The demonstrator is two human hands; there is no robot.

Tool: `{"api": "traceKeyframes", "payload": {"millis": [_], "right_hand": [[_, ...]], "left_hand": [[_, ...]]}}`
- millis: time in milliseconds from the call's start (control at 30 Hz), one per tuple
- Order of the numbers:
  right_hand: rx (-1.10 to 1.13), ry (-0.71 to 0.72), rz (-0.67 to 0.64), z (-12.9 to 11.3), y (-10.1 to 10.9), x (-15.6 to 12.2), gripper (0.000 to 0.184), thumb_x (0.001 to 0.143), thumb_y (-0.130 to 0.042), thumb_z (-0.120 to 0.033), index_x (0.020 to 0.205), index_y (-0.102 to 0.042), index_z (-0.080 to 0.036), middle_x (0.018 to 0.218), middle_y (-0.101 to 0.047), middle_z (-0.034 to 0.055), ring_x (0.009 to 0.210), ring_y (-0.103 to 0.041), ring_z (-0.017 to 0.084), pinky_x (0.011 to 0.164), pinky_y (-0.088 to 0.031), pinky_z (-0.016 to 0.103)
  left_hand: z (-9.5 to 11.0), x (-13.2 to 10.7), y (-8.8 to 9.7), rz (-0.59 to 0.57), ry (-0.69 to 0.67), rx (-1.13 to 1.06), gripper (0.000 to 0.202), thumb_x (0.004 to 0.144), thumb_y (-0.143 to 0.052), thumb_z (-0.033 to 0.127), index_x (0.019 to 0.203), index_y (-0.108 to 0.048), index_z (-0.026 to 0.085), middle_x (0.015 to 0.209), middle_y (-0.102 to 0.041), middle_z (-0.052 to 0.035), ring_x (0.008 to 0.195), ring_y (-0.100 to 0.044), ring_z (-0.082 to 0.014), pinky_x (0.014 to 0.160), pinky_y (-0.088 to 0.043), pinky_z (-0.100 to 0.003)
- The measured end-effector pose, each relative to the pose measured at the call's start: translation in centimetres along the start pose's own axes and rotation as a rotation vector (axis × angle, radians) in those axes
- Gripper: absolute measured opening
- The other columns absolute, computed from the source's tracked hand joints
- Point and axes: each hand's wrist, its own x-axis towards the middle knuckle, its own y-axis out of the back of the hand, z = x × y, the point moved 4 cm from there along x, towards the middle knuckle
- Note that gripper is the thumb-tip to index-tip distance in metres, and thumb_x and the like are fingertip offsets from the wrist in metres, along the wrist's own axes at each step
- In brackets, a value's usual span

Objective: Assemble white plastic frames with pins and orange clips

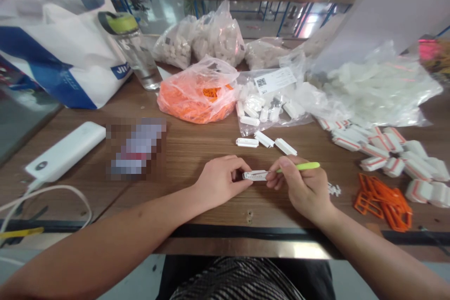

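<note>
My left hand (221,182) pinches a small white plastic part (254,175) at its left end, just above the wooden table (197,206). My right hand (298,185) grips a slim green-handled tool (305,166), and its thin tip reaches the right end of the white part. Both hands are close together near the table's front edge. Three similar white pieces (264,141) lie just beyond them. A heap of white pieces with red stripes (386,152) sits to the right, with orange plastic frames (383,204) below it.
Beyond the hands stand an orange-filled plastic bag (198,93), a clear bag of white parts (262,101) and more white-filled bags (372,86). To the left are a white power bank (65,152) with a cable, a blurred object (135,147), a glass bottle (137,54) and a white-blue tote bag (59,51).
</note>
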Motion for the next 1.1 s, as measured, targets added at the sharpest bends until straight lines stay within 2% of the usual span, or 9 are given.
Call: {"api": "traceKeyframes", "payload": {"millis": [867, 1100], "right_hand": [[-0.024, -0.028, 0.001, 0.25, -0.14, 0.27, 0.039, 0.097, -0.044, -0.037, 0.070, -0.063, -0.017, 0.061, -0.066, 0.0025, 0.047, -0.063, 0.009, 0.043, -0.051, 0.019], [-0.132, 0.061, -0.050, -0.60, -0.14, -0.09, 0.035, 0.098, -0.042, -0.030, 0.071, -0.061, -0.018, 0.062, -0.064, 0.0012, 0.048, -0.062, 0.009, 0.045, -0.049, 0.020]], "left_hand": [[0.06, -0.01, 0.00, -0.010, -0.012, 0.011, 0.010, 0.078, -0.069, 0.025, 0.086, -0.070, 0.020, 0.067, -0.057, 0.0035, 0.057, -0.049, -0.0100, 0.060, -0.039, -0.025], [-0.08, 0.02, -0.08, 0.001, 0.010, 0.004, 0.011, 0.077, -0.070, 0.026, 0.086, -0.069, 0.020, 0.066, -0.056, 0.0042, 0.057, -0.049, -0.0098, 0.059, -0.039, -0.025]]}}
